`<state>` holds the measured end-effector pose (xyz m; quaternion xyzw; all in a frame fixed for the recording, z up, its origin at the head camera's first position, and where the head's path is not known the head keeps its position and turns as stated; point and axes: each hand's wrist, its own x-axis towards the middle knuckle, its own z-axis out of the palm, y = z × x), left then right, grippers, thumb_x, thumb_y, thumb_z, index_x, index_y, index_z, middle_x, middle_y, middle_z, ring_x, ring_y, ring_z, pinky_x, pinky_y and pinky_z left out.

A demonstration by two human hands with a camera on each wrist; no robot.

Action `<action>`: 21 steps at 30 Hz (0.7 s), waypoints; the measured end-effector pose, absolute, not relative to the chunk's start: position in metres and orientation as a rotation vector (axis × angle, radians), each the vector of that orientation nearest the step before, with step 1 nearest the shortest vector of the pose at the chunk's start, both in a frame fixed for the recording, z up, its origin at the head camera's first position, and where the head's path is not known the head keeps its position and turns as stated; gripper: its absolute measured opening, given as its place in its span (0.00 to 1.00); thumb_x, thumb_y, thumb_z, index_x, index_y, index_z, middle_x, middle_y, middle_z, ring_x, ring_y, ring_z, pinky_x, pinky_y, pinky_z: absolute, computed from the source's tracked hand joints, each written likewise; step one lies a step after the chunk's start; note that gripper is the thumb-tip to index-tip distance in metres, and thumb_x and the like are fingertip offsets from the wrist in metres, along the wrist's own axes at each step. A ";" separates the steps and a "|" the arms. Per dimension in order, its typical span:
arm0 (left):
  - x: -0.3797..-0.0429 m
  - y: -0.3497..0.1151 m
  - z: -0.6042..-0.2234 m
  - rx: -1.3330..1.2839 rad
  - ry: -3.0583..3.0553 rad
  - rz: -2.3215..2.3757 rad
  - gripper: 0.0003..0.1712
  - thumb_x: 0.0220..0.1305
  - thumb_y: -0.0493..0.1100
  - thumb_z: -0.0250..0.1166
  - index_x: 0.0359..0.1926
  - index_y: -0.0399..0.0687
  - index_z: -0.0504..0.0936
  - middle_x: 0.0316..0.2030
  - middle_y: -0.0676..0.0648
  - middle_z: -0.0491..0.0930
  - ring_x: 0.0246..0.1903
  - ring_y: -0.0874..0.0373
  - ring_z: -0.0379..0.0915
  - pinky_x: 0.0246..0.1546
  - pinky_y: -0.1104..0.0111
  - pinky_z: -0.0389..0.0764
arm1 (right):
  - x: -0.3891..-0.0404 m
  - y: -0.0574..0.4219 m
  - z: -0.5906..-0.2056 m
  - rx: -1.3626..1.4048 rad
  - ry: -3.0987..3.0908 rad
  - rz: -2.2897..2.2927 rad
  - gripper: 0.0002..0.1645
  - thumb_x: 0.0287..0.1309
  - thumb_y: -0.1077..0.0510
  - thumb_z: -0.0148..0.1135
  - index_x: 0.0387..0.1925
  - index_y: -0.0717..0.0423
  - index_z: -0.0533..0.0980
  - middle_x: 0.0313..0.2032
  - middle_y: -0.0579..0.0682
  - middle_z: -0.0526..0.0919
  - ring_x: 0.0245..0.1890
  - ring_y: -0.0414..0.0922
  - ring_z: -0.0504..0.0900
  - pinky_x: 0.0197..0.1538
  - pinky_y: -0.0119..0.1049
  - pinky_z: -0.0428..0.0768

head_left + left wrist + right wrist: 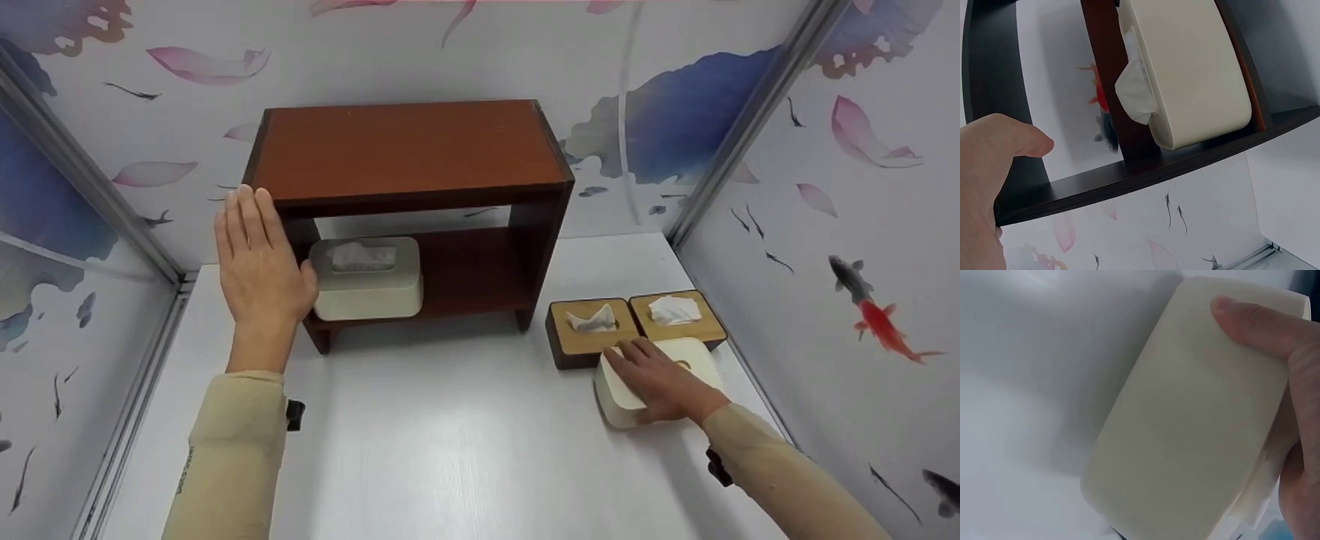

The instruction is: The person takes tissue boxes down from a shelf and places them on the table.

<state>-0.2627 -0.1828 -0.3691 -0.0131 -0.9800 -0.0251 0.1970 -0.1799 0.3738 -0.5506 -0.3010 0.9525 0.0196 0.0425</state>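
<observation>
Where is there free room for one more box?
Free: the shelf's top; its lower board, right of the shelved box; the table in front.
Crowded: around the right hand, with two wooden-topped boxes and the white box.

A matte white table point(420, 457) with a smooth surface spreads below. On its right side, a rectangular tissue box with light wooden lid and dark sides point(574, 343) stands just beside a second wooden-lidded box point(703, 315); a crumpled white tissue comes out of each lid. The white back wall point(450, 60) carries pink petals and a large blue-violet leaf point(697, 112). On the right wall point(787, 300) there is a printed black-and-red fish point(870, 304). Straight grey metal profiles point(750, 124) run along the wall corners.
</observation>
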 end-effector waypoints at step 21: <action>-0.263 -0.183 -0.368 -0.022 -2.771 -0.042 0.61 0.64 0.51 0.60 0.74 0.39 0.22 0.76 0.35 0.27 0.77 0.40 0.26 0.77 0.52 0.34 | -0.182 0.442 -0.561 -0.914 2.935 0.243 0.74 0.19 0.56 0.87 0.71 0.65 0.56 0.65 0.63 0.66 0.68 0.59 0.63 0.70 0.54 0.61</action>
